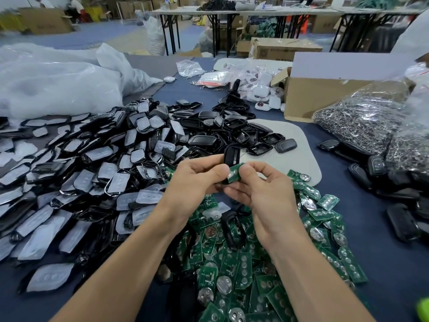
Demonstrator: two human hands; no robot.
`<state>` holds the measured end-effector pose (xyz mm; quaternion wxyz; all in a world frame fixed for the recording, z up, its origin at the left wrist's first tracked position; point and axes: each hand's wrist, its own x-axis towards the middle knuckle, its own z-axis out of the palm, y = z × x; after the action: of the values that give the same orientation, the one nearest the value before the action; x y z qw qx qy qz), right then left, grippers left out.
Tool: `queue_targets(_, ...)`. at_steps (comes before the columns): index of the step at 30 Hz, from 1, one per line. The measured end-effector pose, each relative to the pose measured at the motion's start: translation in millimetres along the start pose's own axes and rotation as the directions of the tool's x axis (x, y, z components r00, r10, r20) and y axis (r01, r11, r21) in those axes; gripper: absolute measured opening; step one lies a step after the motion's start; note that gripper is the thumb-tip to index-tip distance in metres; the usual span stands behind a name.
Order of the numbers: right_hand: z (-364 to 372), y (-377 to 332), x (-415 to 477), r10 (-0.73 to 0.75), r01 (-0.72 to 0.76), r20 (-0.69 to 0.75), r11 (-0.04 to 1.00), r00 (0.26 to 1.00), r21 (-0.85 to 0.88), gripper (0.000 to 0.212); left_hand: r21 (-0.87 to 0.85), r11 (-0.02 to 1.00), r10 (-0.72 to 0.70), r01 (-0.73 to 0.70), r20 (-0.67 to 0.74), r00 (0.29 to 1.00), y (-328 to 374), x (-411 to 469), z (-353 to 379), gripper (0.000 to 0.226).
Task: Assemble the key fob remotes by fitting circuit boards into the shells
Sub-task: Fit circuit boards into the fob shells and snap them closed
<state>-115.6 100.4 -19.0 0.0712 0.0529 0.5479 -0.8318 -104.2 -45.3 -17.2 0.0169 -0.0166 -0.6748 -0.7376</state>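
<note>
My left hand grips a black key fob shell held upright above the table. My right hand pinches a small green circuit board against the lower part of that shell. Both thumbs press near the board. Below my hands lies a heap of green circuit boards with round metal battery clips. A big pile of black shells with clear button pads spreads to the left, and empty black shell halves lie behind my hands.
A white mat lies on the blue table. Finished black fobs pile at the right under bags of metal key rings. A cardboard box and white fobs sit behind; large white bags fill the far left.
</note>
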Motion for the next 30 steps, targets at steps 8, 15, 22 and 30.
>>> queue_targets(8, -13.9, 2.4, 5.8, -0.376, 0.279, -0.055, 0.769, 0.925, -0.575, 0.007, 0.175, 0.971, -0.112, 0.164, -0.272, 0.956, -3.9, 3.2, -4.3, 0.017)
queue_targets(15, -17.5, -0.2, 8.4, -0.399, 0.353, 0.049, 0.737, 0.916, -0.576, 0.016, 0.105, 0.98, -0.16, 0.169, -0.089, 0.983, -3.0, 1.8, -6.9, 0.03)
queue_targets(22, -15.7, 1.4, 6.4, -0.425, 0.382, 0.096, 0.663, 0.9, -0.644, 0.019, 0.104, 0.976, -0.185, 0.193, -0.077, 0.98, -5.0, 3.4, -11.5, 0.028)
queue_targets(30, -10.7, 3.6, 3.2, -0.484, 0.4, 0.073, 0.619, 0.872, -0.676, 0.021, 0.123, 0.97, -0.203, 0.21, -0.065, 0.977, 1.8, 0.8, -11.7, 0.028)
